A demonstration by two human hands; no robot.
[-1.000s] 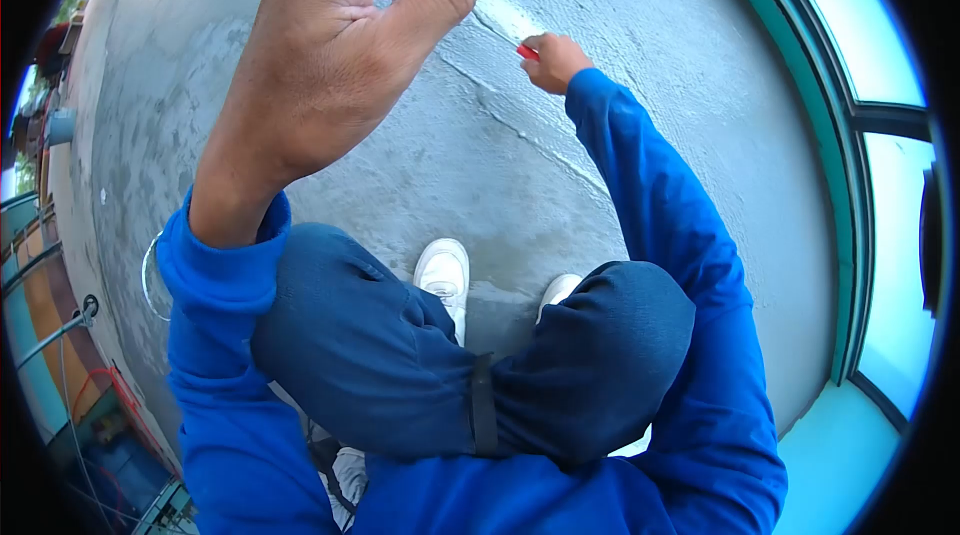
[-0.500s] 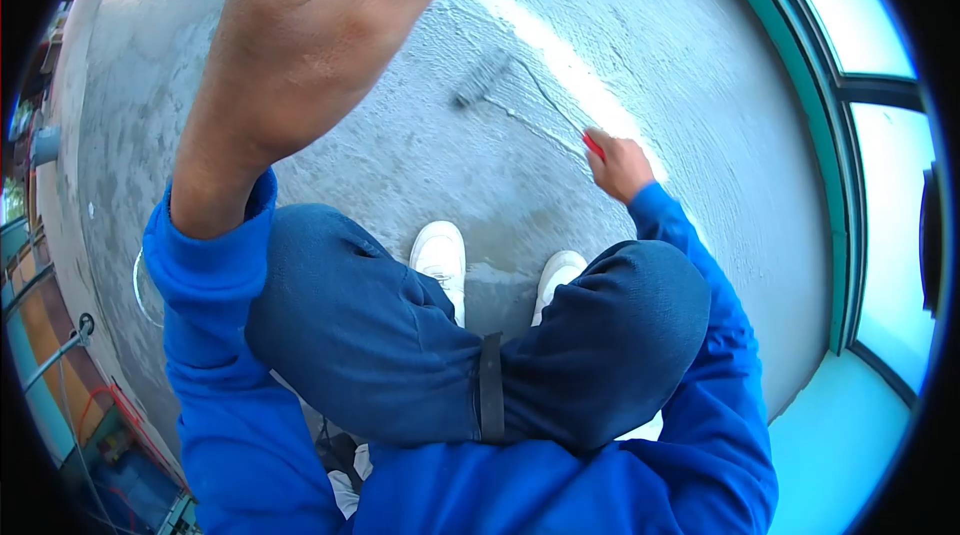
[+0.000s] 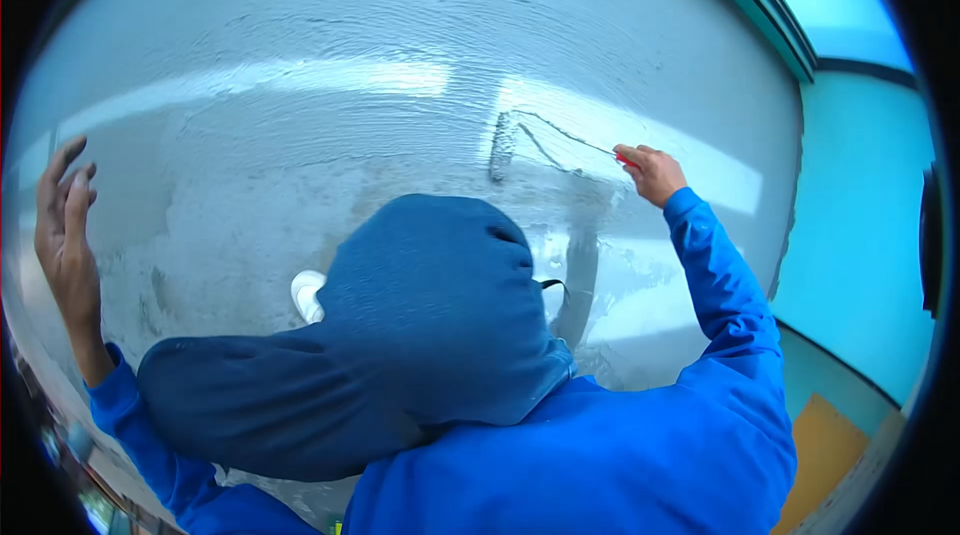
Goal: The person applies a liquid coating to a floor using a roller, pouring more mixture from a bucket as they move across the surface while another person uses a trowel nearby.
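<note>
My right hand (image 3: 652, 175) is closed around the red handle of a paint roller (image 3: 502, 143). The roller's thin wire frame reaches left from the grip, and its dark, textured head rests on the wet grey floor (image 3: 380, 130). Streaked ridges of fresh coating cover the surface beyond the roller. Out at the far left, my left hand (image 3: 70, 235) is raised with its fingers apart and nothing in it. My bent knees in dark trousers (image 3: 430, 285) fill the lower middle and hide part of the floor.
One white shoe (image 3: 308, 296) shows beside my knee. A green frame (image 3: 745, 0) with bright panes borders the floor at upper right. Below it runs a teal panel (image 3: 860, 225), with a tan board (image 3: 825, 455) lower down. Blurred clutter lies at the lower left edge.
My body and view have turned. My left hand has moved from upper centre to the far left. The roller, still in my right hand, now lies with its head nearly upright in view.
</note>
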